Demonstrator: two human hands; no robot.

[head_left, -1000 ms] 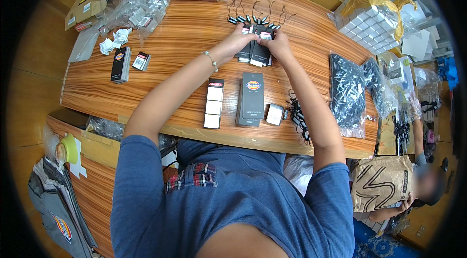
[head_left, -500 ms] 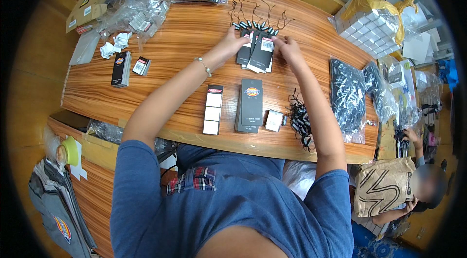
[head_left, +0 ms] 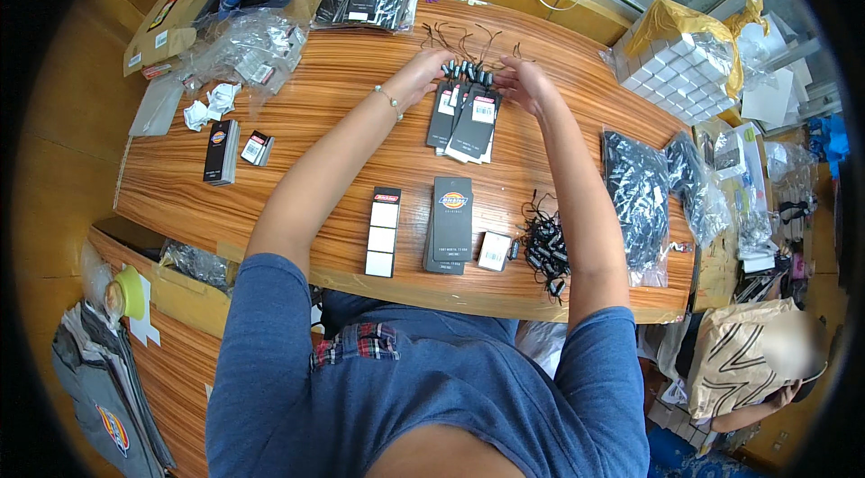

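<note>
Blk rectangular card tags w/ white labels [head_left: 472, 131] lie btwn & nearside of L hand [head_left: 422, 76] (can't tell grip), R hand [head_left: 528, 84] spread.

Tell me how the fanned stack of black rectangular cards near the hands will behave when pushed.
The fanned stack of black rectangular cards will probably stay stiff: the cards' edges look straight. It may slide apart, since the cards overlap unevenly. It seems unlikely to roll or tip, lying flat on the brown wood-grain table.
</note>
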